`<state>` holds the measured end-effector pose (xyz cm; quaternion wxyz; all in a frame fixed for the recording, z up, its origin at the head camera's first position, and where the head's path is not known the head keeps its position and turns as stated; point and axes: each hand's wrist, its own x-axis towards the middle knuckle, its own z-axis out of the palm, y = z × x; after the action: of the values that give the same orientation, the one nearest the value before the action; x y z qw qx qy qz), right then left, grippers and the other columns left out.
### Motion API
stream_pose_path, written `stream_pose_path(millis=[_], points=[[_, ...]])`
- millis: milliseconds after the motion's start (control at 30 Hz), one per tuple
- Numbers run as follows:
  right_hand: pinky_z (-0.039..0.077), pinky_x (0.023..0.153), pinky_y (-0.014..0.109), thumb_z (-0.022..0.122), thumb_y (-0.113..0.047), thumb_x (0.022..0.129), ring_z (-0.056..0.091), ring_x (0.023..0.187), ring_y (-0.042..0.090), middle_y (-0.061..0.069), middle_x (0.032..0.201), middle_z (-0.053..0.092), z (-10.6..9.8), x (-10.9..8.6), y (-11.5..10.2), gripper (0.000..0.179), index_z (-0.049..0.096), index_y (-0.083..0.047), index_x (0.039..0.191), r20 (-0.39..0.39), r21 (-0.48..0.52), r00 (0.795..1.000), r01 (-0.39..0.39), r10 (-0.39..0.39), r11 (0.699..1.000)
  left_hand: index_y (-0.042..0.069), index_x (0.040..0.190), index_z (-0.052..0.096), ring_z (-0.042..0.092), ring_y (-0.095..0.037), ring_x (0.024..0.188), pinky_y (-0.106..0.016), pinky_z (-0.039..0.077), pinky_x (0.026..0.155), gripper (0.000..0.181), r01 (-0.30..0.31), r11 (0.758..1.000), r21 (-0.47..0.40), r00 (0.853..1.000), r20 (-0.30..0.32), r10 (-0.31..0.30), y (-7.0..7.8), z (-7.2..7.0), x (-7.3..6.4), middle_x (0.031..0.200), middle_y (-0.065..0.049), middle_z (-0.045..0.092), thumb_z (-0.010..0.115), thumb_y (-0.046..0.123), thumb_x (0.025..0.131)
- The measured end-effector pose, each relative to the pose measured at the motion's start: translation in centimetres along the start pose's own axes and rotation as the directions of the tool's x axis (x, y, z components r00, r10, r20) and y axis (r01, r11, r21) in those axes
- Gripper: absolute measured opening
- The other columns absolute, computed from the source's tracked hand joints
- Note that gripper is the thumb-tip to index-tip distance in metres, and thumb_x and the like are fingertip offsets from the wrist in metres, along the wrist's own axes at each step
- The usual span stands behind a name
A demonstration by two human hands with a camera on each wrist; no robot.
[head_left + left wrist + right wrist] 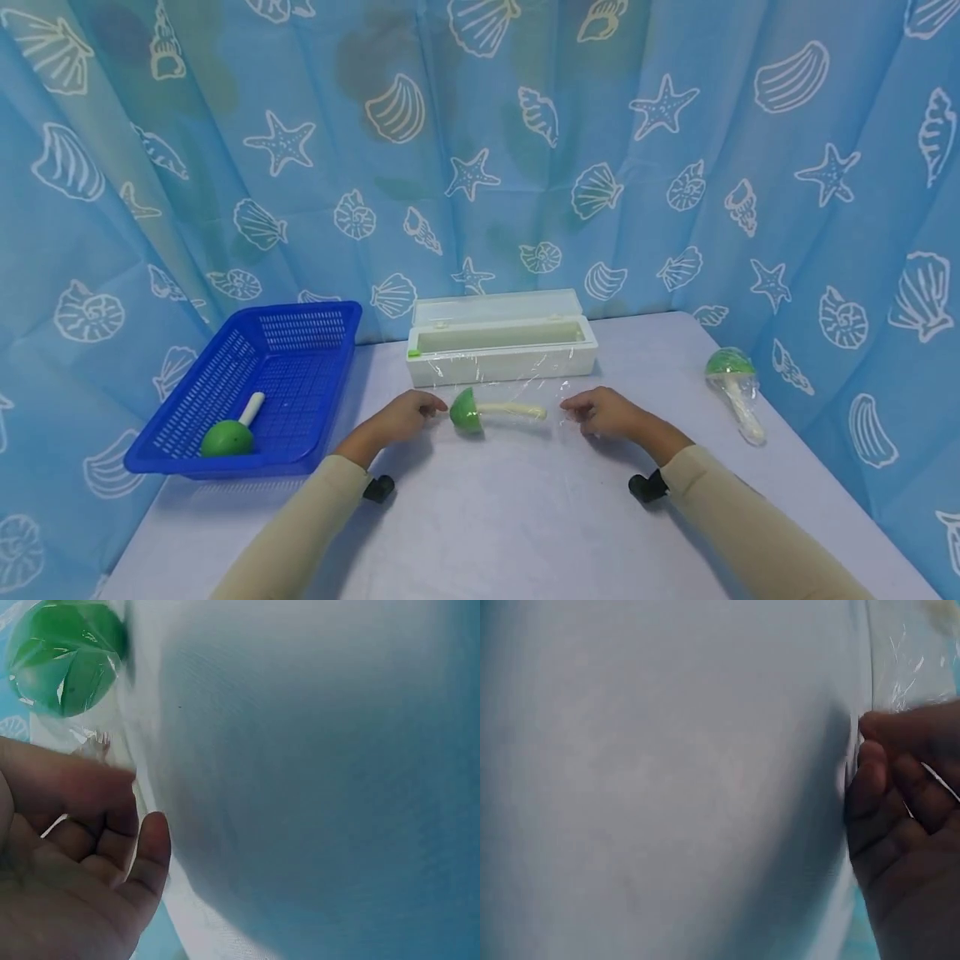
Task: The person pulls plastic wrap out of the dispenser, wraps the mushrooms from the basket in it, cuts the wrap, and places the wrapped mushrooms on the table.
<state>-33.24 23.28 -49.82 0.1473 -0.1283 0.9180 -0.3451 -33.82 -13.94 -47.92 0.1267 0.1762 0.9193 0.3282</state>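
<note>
A green-headed maraca (465, 411) with a cream handle lies sideways on the table between the hands, and clear plastic film glints over its head (71, 660). My left hand (405, 414) is beside the green head; in the left wrist view its fingers are bent, with a gap between thumb and index fingertip. My right hand (609, 412), past the handle end, pinches clear film (907, 682) between thumb and index finger. Behind the maraca stands an open white film box (502, 367) with its lid (498, 308) up and a small green piece at its left front.
A blue basket (341, 367) at the left holds another green maraca (227, 438). At the right edge of the table lies a maraca (731, 363) wrapped in film. A blue shell-print curtain (480, 208) hangs behind the white-covered table (525, 525).
</note>
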Motion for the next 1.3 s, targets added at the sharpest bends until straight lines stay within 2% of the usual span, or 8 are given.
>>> stream_pose_path(millis=[167, 233, 400, 633, 767, 1033, 1167, 1300], points=[[0.048, 0.08, 0.036, 0.085, -0.036, 0.073, 0.052, 0.087, 0.015, -0.004, 0.095, 0.056, 0.9, -0.2, -1.3, 0.067, 0.062, -0.006, 0.128, 0.017, -0.269, 0.999, 0.05, -0.047, 0.962, 0.004, 0.111, 0.07, 0.056, -0.025, 0.101, -0.044, 0.044, 0.094, 0.036, 0.021, 0.996, 0.087, 0.999, -0.026, -0.019, 0.2, 0.1, 0.1, 0.102, -0.008, 0.063, 0.054, -0.011, 0.081], [0.047, 0.075, 0.034, 0.08, -0.041, 0.079, 0.051, 0.082, 0.014, -0.004, 0.089, 0.055, 1.3, 0.1, -1.6, 0.051, 0.069, -0.007, 0.115, 0.003, -0.3, 0.999, 0.048, -0.05, 0.953, 0.003, 0.111, 0.069, 0.056, -0.023, 0.094, -0.042, 0.046, 0.088, 0.031, 0.046, 0.995, 0.09, 0.999, -0.031, -0.043, 0.2, 0.3, 0.3, 0.097, -0.007, 0.061, 0.065, -0.004, 0.081], [0.046, 0.069, 0.036, 0.054, -0.034, 0.1, 0.051, 0.072, 0.016, -0.001, 0.075, 0.058, 1.5, 0.3, -1.5, 0.033, 0.069, -0.01, 0.083, -0.046, -0.256, 0.999, 0.011, -0.024, 0.967, 0.002, 0.107, 0.07, 0.054, -0.018, 0.08, -0.035, 0.048, 0.073, 0.022, 0.065, 0.997, 0.034, 0.997, -0.054, -0.063, -0.1, 0.6, 0.7, 0.087, -0.003, 0.061, 0.071, 0.01, 0.086], [0.045, 0.076, 0.04, 0.048, -0.029, 0.101, 0.052, 0.079, 0.019, 0.003, 0.078, 0.058, 0.6, 0.0, -1.0, 0.034, 0.073, -0.006, 0.098, -0.042, -0.117, 0.997, -0.068, 0.064, 0.991, 0.002, 0.094, 0.072, 0.046, -0.017, 0.065, -0.03, 0.039, 0.056, 0.017, 0.052, 0.994, -0.095, 0.993, -0.097, -0.061, -0.4, 0.5, 0.6, 0.07, -0.002, 0.053, 0.058, 0.012, 0.096], [0.048, 0.081, 0.043, 0.06, -0.025, 0.094, 0.056, 0.088, 0.02, 0.005, 0.092, 0.063, 0.2, -0.4, -1.1, 0.031, 0.068, -0.001, 0.111, -0.004, -0.154, 1.0, -0.019, 0.019, 0.988, 0.002, 0.097, 0.072, 0.049, -0.017, 0.069, -0.031, 0.041, 0.06, 0.021, 0.085, 0.989, -0.121, 0.99, -0.105, -0.098, -0.4, 0.6, 0.8, 0.074, -0.003, 0.056, 0.057, 0.015, 0.095], [0.046, 0.07, 0.037, 0.077, -0.069, 0.064, 0.05, 0.08, 0.019, 0.002, 0.088, 0.056, 0.8, -0.4, -3.2, 0.084, 0.062, -0.002, 0.113, 0.015, -0.298, 0.998, -0.058, 0.065, 0.953, -0.005, 0.111, 0.067, 0.059, -0.031, 0.095, -0.046, 0.049, 0.083, 0.034, 0.164, 0.979, -0.117, 0.982, -0.072, -0.173, 0.6, 0.8, 0.7, 0.1, -0.015, 0.065, 0.052, 0.019, 0.093], [0.044, 0.064, 0.035, 0.067, -0.068, 0.077, 0.049, 0.07, 0.017, 0.001, 0.076, 0.054, 1.4, -0.2, -3.7, 0.06, 0.062, -0.008, 0.087, -0.049, -0.354, 0.999, -0.034, 0.018, 0.935, -0.007, 0.112, 0.064, 0.059, -0.033, 0.103, -0.047, 0.048, 0.088, 0.04, 0.144, 0.988, -0.061, 0.989, -0.033, -0.146, 0.9, 1.3, 0.8, 0.107, -0.018, 0.065, 0.066, 0.021, 0.084], [0.049, 0.076, 0.04, 0.05, -0.049, 0.098, 0.059, 0.081, 0.022, 0.004, 0.081, 0.061, 1.5, 0.0, -3.3, 0.045, 0.066, -0.009, 0.088, -0.05, -0.386, 0.997, 0.033, -0.057, 0.922, 0.003, 0.089, 0.065, 0.057, -0.022, 0.075, -0.036, 0.048, 0.066, 0.031, 0.105, 0.994, 0.015, 0.994, -0.03, -0.105, 0.9, 2.0, 1.2, 0.08, -0.007, 0.062, 0.078, 0.029, 0.08]])
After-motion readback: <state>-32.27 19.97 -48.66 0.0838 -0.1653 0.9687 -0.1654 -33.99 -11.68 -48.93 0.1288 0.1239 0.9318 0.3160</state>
